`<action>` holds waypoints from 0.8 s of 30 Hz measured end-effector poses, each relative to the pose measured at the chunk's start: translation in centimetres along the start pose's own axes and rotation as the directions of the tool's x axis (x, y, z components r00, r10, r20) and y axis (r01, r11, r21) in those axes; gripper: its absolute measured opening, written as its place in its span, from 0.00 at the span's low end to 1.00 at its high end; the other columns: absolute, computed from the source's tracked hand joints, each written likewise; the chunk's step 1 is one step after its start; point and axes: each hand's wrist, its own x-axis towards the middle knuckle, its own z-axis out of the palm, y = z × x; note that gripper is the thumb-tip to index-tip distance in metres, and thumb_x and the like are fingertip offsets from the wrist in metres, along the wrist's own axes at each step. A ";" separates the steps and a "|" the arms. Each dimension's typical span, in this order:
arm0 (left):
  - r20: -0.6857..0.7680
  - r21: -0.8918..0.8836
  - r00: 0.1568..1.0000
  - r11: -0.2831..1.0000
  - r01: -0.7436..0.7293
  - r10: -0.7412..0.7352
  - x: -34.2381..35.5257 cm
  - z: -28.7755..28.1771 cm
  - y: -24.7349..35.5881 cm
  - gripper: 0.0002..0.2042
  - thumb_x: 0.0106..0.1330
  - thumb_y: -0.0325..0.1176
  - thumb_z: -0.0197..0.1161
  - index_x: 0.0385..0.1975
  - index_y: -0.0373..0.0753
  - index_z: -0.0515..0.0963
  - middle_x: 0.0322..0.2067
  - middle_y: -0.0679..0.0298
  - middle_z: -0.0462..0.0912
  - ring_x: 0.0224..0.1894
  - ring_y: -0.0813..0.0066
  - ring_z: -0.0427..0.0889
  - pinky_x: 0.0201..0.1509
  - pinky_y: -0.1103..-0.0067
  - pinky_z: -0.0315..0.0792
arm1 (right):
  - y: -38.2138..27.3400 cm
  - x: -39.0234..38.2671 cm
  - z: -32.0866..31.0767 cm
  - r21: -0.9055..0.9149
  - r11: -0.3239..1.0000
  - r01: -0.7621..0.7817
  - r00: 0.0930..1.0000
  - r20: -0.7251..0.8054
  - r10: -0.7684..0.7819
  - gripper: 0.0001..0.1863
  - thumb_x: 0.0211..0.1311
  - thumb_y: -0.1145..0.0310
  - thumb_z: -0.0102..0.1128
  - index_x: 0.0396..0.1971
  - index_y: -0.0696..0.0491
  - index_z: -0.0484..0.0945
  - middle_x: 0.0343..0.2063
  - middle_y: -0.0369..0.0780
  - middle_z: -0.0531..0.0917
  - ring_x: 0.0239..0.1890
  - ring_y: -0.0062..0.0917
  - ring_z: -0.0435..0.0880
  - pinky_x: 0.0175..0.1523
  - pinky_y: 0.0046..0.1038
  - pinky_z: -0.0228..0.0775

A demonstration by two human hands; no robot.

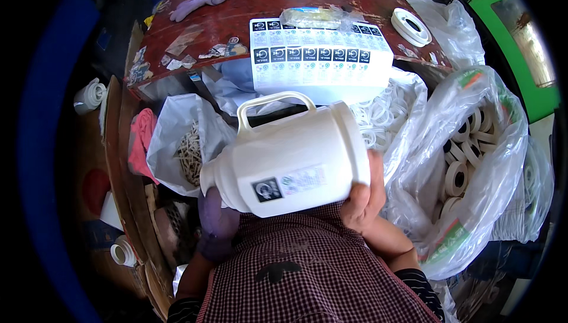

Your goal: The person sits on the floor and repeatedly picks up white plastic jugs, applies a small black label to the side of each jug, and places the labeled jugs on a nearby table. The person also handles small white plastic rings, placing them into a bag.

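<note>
My right hand [362,195] is clamped around the base end of the white plastic jug [290,166], fingers curled over its rim; my left hand [218,222], in a purple glove, cups the narrow neck end from below, closed against it. The jug lies on its side above my checked lap, long axis running left to right, neck pointing to my left and slightly down, base to my right, handle [273,105] uppermost and facing the table; a label sticker faces me.

Room is tight; the red-brown table [236,15] edge lies just beyond the jug, with a white sheet of stickers [319,56] overhanging that edge. To my left an open white bag [171,139] holds pale stringy pieces; to my right a large clear plastic bag [473,163] holds white rings with dark centres; between them, past the jug, loose white gasket loops [384,119] are heaped. A cardboard wall [121,163] hems the left side.
</note>
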 end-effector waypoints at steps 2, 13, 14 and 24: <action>-0.036 0.029 0.996 0.996 -0.080 0.081 0.2 1.6 2.1 0.38 0.58 0.43 0.72 0.63 0.31 0.60 0.59 0.49 0.72 0.59 0.55 0.76 0.62 0.63 0.71 | 0.6 0.2 0.2 0.065 0.949 -0.307 0.950 -0.042 0.310 0.28 0.78 0.56 0.36 0.60 0.65 0.70 0.42 0.48 0.78 0.43 0.32 0.77 0.49 0.31 0.69; 0.783 0.400 0.617 0.693 -0.600 0.082 5.9 6.2 12.9 0.46 0.38 0.38 0.84 0.60 0.29 0.68 0.54 0.50 0.77 0.55 0.56 0.79 0.61 0.65 0.71 | 3.4 3.8 -2.7 0.073 0.881 -0.468 0.734 0.587 0.342 0.24 0.73 0.51 0.50 0.48 0.59 0.80 0.42 0.46 0.82 0.42 0.33 0.83 0.48 0.33 0.74; 0.753 0.362 0.639 0.715 -0.598 0.153 6.3 5.7 12.4 0.47 0.38 0.39 0.84 0.61 0.28 0.67 0.55 0.49 0.77 0.55 0.56 0.79 0.61 0.65 0.71 | 0.9 5.2 -4.1 0.184 0.902 -0.390 0.734 0.655 0.183 0.23 0.72 0.52 0.53 0.49 0.58 0.79 0.42 0.46 0.82 0.40 0.34 0.83 0.47 0.32 0.74; 0.149 0.141 0.937 0.932 -0.335 0.314 6.8 5.2 10.5 0.34 0.71 0.42 0.57 0.69 0.29 0.54 0.62 0.48 0.70 0.64 0.54 0.71 0.70 0.63 0.64 | -1.8 13.0 -4.5 0.134 0.990 -0.048 0.799 0.600 -0.042 0.14 0.64 0.64 0.65 0.43 0.58 0.80 0.32 0.39 0.85 0.29 0.26 0.85 0.34 0.27 0.77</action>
